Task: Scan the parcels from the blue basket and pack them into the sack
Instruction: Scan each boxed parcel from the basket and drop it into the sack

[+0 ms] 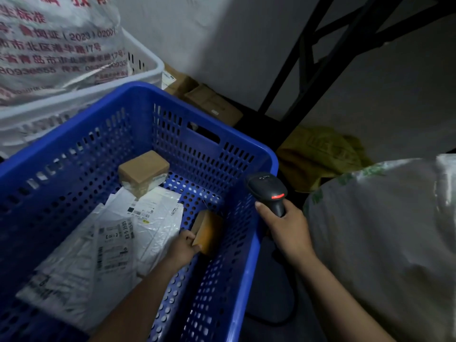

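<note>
The blue basket [246, 149] fills the left and middle of the view. Inside it, my left hand [183, 248] grips a small brown cardboard parcel [209, 230] against the right wall. A second brown box [143, 171] sits at the basket's far side. Several white plastic mailers [118, 233] with printed labels lie flat on the bottom. My right hand [286, 225] holds a black barcode scanner [267, 188] over the basket's right rim, its red light lit. The white woven sack [385, 243] bulges at the right.
A white basket [138, 77] holding a printed white sack [56, 43] stands behind the blue one. Cardboard boxes [209, 102] lie by the wall. A yellow-green sack [320, 154] lies on the floor under a black metal frame [306, 58].
</note>
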